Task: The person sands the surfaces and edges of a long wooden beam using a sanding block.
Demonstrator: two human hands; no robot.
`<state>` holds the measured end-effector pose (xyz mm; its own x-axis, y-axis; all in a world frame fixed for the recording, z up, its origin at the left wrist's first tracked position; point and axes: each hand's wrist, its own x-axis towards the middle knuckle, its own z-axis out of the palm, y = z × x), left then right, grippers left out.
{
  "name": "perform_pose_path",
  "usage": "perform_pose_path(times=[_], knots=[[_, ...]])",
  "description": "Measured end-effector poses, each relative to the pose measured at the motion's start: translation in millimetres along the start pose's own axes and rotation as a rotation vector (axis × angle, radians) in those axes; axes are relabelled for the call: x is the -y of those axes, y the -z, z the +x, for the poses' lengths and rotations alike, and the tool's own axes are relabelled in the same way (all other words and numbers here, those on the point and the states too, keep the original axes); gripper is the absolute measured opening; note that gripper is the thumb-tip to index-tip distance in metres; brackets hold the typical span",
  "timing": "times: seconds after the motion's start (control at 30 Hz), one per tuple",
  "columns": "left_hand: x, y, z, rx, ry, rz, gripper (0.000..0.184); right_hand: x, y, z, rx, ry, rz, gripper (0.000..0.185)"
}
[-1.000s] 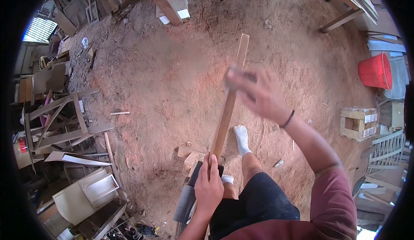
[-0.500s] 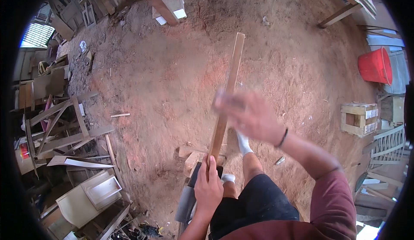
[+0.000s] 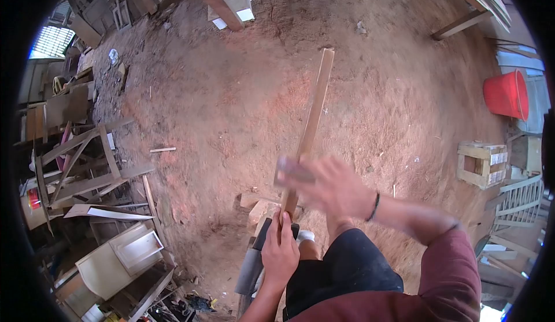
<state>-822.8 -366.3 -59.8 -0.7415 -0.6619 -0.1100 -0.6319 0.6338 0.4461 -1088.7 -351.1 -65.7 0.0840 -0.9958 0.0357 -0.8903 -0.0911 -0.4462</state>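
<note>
Pinching near end of wood strip (image 3: pixel 315 111), left hand (image 3: pixel 281 251) seemingly steadies it | right hand (image 3: pixel 336 188), blurred, grips a block (image 3: pixel 286 169) across it | strip slants out above dirt floor (image 3: pixel 219 108)

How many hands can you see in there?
2. The left hand is at the near end of the wooden strip; the right hand, blurred, is farther along it, holding a blurred block. Neither is fully hidden.
</note>
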Motion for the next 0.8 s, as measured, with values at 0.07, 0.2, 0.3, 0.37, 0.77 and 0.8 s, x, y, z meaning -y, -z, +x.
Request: perform_pose_path(times=[0.07,0.2,0.3,0.37,0.77,0.8], knots=[[2,-2,-2,-0.008,0.003,-0.033,0.059,-14,-5,1,-0.057,0.081,0.004,0.066],[-1,3,-1,0.016,0.033,-0.088,0.059,-96,18,41,-0.366,-0.099,-0.134,0.068],[2,2,3,0.011,0.015,-0.07,0.058,-95,18,43,-0.371,-0.093,-0.154,0.067],[0,2,1,0.004,0.005,-0.059,0.058,-36,2,12,-0.194,0.067,-0.005,0.069],[-1,4,4,-0.022,-0.015,-0.061,0.056,-40,-3,19,-0.34,0.099,0.034,0.062],[-1,4,2,-0.022,-0.015,-0.061,0.056,-18,-7,6,-0.34,0.099,0.033,0.062]])
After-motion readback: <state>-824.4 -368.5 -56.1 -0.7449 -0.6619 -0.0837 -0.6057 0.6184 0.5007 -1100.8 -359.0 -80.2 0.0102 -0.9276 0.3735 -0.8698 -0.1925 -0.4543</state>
